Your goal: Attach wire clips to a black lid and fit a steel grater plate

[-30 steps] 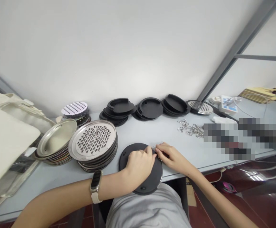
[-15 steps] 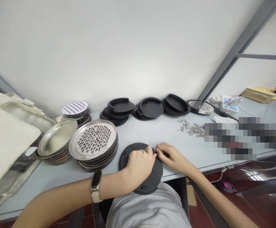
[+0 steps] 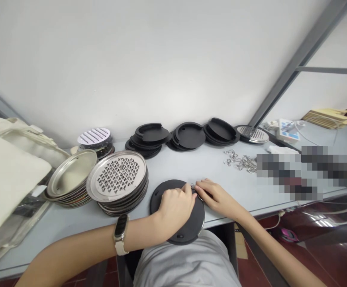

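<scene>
A black round disc (image 3: pixel 188 229) lies at the table's front edge, its near side against my lap. It has a small slot and a thin shiny metal edge on the right. My left hand (image 3: pixel 176 205), with a watch on the wrist, rests on the disc with curled fingers gripping its upper right rim. My right hand (image 3: pixel 216 195) is closed in a pinch at that same rim. A small metal ring (image 3: pixel 192 185) shows between the fingertips of both hands. How it joins the disc is hidden by my fingers.
Small metal rings (image 3: pixel 246 164) lie heaped to the right. Along the wall stand stacks of black discs (image 3: pixel 188 137) and a perforated grater disc (image 3: pixel 253 135). At left are stacked metal grater plates (image 3: pixel 118 177), rimmed metal plates (image 3: pixel 73 175) and a cream bag (image 3: pixel 8 171).
My right fingertips have shifted slightly and the ring between the hands sits at a different angle. My left hand and the disc stay in place.
</scene>
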A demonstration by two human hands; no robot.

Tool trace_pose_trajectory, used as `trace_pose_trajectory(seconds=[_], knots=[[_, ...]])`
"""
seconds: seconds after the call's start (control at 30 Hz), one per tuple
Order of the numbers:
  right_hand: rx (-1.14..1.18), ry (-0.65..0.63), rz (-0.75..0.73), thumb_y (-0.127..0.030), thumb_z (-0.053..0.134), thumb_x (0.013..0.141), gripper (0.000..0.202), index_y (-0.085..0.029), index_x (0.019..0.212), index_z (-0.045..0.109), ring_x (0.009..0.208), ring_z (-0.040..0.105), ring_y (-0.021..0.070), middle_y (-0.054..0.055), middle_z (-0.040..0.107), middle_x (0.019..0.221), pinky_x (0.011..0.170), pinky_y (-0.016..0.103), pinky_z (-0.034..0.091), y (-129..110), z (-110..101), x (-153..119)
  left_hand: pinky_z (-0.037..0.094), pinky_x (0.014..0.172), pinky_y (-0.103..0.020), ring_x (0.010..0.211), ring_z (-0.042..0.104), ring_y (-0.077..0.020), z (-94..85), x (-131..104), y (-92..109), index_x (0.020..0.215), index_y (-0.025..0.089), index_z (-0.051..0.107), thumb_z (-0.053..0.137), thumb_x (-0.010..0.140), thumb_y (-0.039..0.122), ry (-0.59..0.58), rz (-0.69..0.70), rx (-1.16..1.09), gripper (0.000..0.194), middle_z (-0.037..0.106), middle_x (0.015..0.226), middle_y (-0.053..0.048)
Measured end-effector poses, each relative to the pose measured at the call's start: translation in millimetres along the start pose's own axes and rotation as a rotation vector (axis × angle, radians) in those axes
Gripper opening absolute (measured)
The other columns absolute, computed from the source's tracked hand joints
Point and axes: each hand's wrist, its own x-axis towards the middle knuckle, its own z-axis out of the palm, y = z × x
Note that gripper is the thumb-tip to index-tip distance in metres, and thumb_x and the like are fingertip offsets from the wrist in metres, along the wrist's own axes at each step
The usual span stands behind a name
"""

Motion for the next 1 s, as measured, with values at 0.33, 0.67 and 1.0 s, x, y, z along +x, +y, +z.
trace_pose_trajectory(seconds=[0.33,0.67,1.0], knots=[[0.028,-0.009,0.035,-0.023,0.036,0.097,0.031,-0.021,0.066,0.037,0.064,0.044,0.0153,-0.002,0.044,0.062,0.066,0.028,0.037,-1.2,-0.5,-0.8,0.043,0.048,-0.025,0.057,0.063,-0.0213,-0.1,0.2,-0.8,0.095,0.013,0.052,0.037,0.097,0.032,0.016,-0.006,-0.002,0.025,0.060,0.065,-0.006],[0.041,0.010,0.049,-0.023,0.037,0.096,0.027,-0.021,0.070,0.040,0.063,0.045,0.0156,-0.002,0.047,0.064,0.063,0.028,0.037,-3.6,-1.8,-0.4,0.043,0.047,-0.027,0.057,0.063,-0.0221,-0.3,0.2,-0.8,0.094,0.013,0.052,0.036,0.097,0.033,0.017,-0.015,-0.025,0.026,0.060,0.065,-0.006],[0.039,-0.019,0.057,-0.019,0.038,0.094,0.027,-0.021,0.068,0.033,0.064,0.041,0.0147,-0.003,0.040,0.062,0.062,0.026,0.035,-1.2,-2.0,-2.0,0.043,0.047,-0.026,0.056,0.063,-0.0217,0.6,0.8,-0.5,0.093,0.013,0.053,0.038,0.097,0.032,0.021,-0.013,-0.003,0.024,0.061,0.064,-0.006]])
